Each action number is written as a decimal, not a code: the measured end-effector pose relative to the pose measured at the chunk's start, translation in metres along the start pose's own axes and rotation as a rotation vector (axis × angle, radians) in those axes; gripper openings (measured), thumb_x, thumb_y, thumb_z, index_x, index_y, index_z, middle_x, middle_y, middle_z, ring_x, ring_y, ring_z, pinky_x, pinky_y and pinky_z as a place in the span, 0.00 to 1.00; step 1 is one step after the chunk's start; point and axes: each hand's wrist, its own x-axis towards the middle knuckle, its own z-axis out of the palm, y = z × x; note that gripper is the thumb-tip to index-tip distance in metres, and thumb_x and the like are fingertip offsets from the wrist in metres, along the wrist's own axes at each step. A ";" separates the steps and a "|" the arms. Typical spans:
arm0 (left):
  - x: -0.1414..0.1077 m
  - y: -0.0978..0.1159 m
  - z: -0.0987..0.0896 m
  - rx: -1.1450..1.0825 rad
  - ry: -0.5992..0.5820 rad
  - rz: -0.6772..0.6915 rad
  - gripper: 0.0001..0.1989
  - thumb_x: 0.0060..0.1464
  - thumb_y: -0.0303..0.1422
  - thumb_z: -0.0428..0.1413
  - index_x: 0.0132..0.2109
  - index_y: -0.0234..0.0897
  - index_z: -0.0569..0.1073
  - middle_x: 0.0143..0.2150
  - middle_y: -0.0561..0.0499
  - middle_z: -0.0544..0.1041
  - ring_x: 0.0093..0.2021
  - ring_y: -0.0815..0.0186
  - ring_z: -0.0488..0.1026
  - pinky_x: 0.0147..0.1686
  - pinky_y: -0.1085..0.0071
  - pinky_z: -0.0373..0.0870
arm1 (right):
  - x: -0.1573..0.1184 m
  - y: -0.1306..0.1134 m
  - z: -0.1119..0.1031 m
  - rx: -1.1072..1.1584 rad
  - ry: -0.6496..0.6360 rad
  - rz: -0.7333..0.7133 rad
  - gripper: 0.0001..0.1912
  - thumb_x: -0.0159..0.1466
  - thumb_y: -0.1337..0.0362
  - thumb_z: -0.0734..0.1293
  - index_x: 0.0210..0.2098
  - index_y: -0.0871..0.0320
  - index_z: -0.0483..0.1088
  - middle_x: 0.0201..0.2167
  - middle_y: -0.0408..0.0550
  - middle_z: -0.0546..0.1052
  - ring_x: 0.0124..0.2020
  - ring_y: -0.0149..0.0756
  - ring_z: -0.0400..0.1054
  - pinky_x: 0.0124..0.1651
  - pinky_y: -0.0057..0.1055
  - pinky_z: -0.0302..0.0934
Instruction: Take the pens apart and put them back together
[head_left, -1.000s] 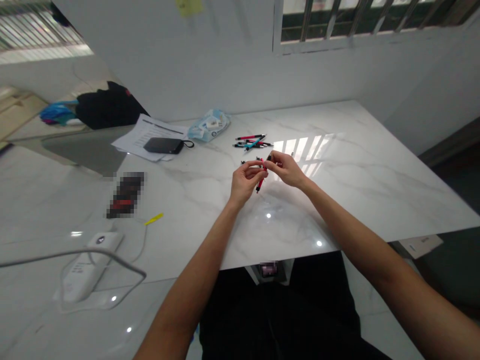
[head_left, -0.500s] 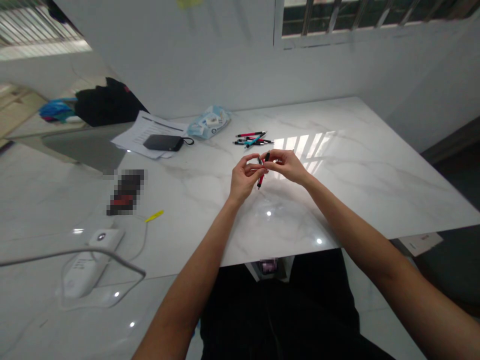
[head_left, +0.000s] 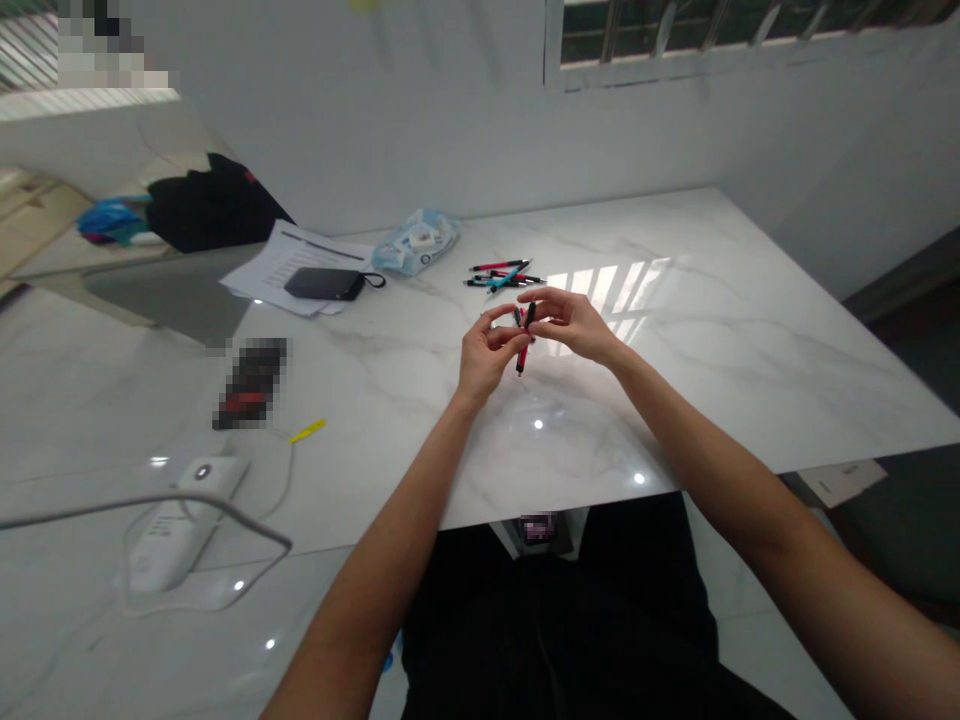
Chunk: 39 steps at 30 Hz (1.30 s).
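Noted on the marble-patterned table (head_left: 787,370): printed papers (head_left: 262,262) bearing a black case (head_left: 322,284); a blue-and-white packet (head_left: 414,247) just beside. Observed nearer, at left: a blurred dark object (head_left: 251,383), a yellow tag (head_left: 307,431), a white power strip (head_left: 169,545), a grey cable (head_left: 112,504). Recorded upper right: a barred window (head_left: 682,35).

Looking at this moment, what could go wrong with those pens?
The red-and-black pen is at the fingertips of the left hand and right hand, so it might slip onto the table.

Fingers cover its middle, so a loose or misaligned part could be missed from this view.

The pile of pens lies just beyond the hands; a careless reach might scatter it.
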 end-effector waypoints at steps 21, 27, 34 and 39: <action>0.000 -0.001 0.001 0.000 -0.008 -0.008 0.37 0.48 0.41 0.78 0.62 0.39 0.76 0.41 0.48 0.88 0.42 0.59 0.87 0.48 0.63 0.83 | -0.001 -0.005 -0.002 -0.030 0.012 -0.037 0.30 0.60 0.50 0.82 0.57 0.53 0.78 0.38 0.46 0.82 0.43 0.41 0.79 0.43 0.35 0.76; 0.000 -0.002 0.002 -0.006 -0.013 -0.011 0.36 0.48 0.41 0.78 0.61 0.40 0.77 0.41 0.49 0.88 0.42 0.59 0.86 0.49 0.63 0.83 | 0.000 -0.005 -0.001 -0.031 0.018 -0.038 0.30 0.60 0.49 0.82 0.57 0.53 0.78 0.40 0.46 0.81 0.44 0.41 0.77 0.43 0.35 0.75; 0.001 -0.002 0.001 -0.015 -0.023 -0.010 0.37 0.48 0.40 0.78 0.62 0.38 0.76 0.41 0.49 0.88 0.42 0.60 0.86 0.49 0.64 0.82 | 0.000 -0.003 -0.001 -0.002 0.002 -0.047 0.30 0.61 0.48 0.81 0.57 0.53 0.77 0.42 0.47 0.82 0.46 0.41 0.78 0.46 0.36 0.75; 0.002 -0.004 0.000 0.004 -0.028 -0.001 0.37 0.47 0.41 0.78 0.62 0.38 0.76 0.41 0.49 0.88 0.42 0.60 0.87 0.49 0.64 0.82 | 0.001 0.002 -0.002 -0.019 0.057 -0.051 0.30 0.58 0.48 0.83 0.53 0.56 0.77 0.34 0.43 0.80 0.38 0.37 0.76 0.40 0.32 0.73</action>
